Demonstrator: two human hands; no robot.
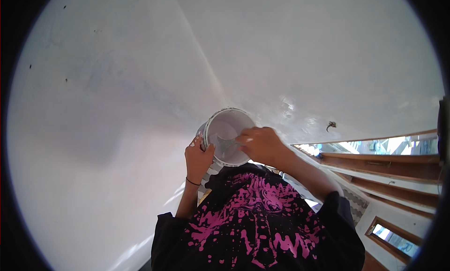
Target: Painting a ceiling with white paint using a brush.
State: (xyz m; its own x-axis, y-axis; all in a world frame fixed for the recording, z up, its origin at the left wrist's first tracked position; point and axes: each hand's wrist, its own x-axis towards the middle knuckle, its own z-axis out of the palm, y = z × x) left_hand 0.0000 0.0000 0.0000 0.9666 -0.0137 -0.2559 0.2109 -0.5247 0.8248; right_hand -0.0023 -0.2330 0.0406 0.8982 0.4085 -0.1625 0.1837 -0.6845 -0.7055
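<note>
While gripped, round white plastic bucket [228, 130].

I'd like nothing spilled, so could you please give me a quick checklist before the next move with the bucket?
1. Left hand has a grip on the white bucket rim: ok.
2. Right hand inside the bucket mouth, on a tool: ok; kind of tool: cannot tell.
3. Amount of contents in the bucket: cannot tell.
4. White wall close ahead, apart from the bucket: ok.
5. Footing below: cannot tell.
</note>
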